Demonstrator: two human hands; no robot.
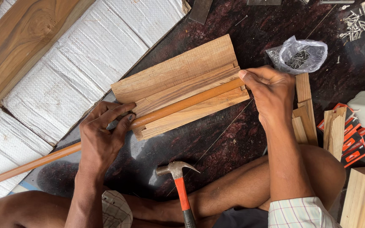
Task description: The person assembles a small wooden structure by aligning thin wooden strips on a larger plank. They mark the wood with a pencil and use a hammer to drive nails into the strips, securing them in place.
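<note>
A long orange-brown rod (pixel 106 134) is laid in the groove of a wooden block (pixel 180 86) on the dark floor (pixel 216 139). The rod is pinched by the left hand (pixel 102 135) at the block's left end; the right hand (pixel 269 90) is closed on its right end. A claw hammer (pixel 179 181) lies untouched nearby.

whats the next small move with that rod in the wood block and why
Probably slide the wooden rod a little further toward the right hand. It lies in the groove of the wooden block, its end at that hand's fingertips, near the block's right edge. The left hand pinches it at the other edge.
</note>
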